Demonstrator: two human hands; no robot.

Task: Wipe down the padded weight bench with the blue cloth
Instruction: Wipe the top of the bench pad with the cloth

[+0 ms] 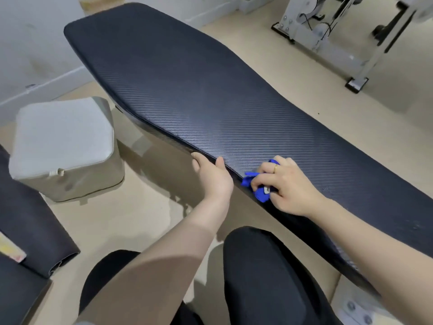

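Padded weight bench (210,95), long and black with a woven carbon-fibre texture, runs from the far left of my view down to the near right, and I see it from above, with my two knees in black fabric (269,277) just below its near edge. My left hand (214,175) grips that near edge, thumb lying on the top surface and fingers curled under the rim. Just to its right, my right hand (287,185) has its fingers curled round a crumpled bright blue cloth (259,188) and holds it against the bench right at the edge seam; a gold ring (276,167) sits on one finger. Part of the cloth pokes out to the left of the fingers and below them. On the beige floor (140,219) to the left stands a grey padded cube-shaped stool (63,141), and near left lies a rolled dark mat (35,226). Far right, a grey metal machine frame (339,36) stands on the floor, well apart from the bench.
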